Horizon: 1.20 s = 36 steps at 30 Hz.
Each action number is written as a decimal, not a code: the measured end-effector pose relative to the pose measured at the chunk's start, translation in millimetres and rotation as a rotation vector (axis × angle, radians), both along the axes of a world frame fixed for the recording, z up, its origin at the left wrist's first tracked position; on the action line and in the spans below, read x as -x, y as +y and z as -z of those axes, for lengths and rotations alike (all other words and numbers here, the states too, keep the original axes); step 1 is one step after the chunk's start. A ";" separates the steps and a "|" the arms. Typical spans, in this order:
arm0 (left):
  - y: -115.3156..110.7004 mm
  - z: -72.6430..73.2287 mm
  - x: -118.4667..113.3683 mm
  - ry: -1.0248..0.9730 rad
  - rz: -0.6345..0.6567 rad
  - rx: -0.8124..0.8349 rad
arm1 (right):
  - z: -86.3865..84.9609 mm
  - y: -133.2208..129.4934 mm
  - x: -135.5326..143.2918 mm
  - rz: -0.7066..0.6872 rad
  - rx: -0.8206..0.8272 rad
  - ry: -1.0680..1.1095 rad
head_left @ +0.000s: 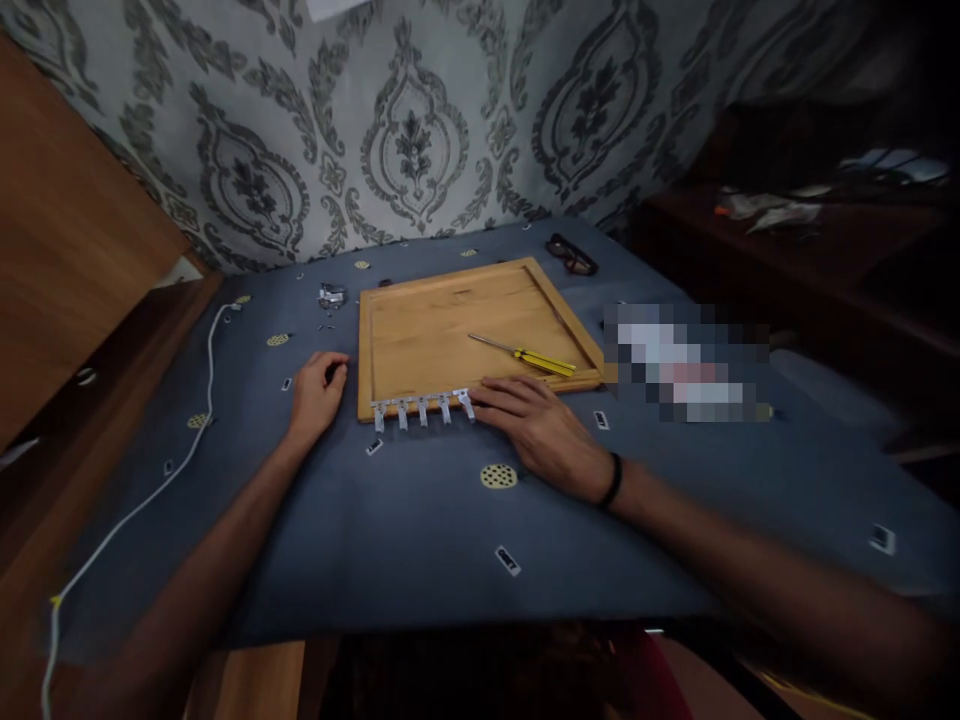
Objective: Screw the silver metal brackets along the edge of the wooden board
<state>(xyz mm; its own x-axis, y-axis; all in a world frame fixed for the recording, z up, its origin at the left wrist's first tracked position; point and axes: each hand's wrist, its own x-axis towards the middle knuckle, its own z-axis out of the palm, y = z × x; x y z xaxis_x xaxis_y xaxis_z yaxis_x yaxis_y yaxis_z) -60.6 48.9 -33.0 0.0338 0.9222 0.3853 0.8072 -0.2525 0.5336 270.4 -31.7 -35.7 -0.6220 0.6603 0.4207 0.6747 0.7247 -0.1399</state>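
A framed wooden board (450, 335) lies on the blue patterned cloth. Along its front edge sits a row of several small metal clips (423, 410). My right hand (551, 440), with a black band at the wrist, rests at that edge, its fingertips at the rightmost clip and its fingers stretched out. Left of the board, my left hand (319, 395) lies on the cloth with fingers curled and thumb near the index finger; nothing shows in it. A screwdriver with a yellow handle (546, 362) lies on the board, its shaft pointing left.
Behind the board's left corner is a small pile of metal parts (331, 295), with tiny pieces beside it. Dark-framed glasses (571, 255) lie at the back right. A white cable (211, 375) runs down the left side. A blurred-out item lies right of the board.
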 end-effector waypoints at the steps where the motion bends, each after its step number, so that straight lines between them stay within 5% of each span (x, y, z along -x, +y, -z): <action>1: -0.2 0.2 0.5 0.026 -0.020 0.005 | 0.2 0.1 0.3 -0.001 0.000 0.005; 11: -1.9 -2.8 7.4 0.226 -0.117 0.045 | -3.6 -1.0 4.3 -0.003 0.052 0.089; 36: -5.2 1.6 15.0 0.283 -0.069 0.050 | -5.1 -1.9 5.5 -0.004 0.025 0.082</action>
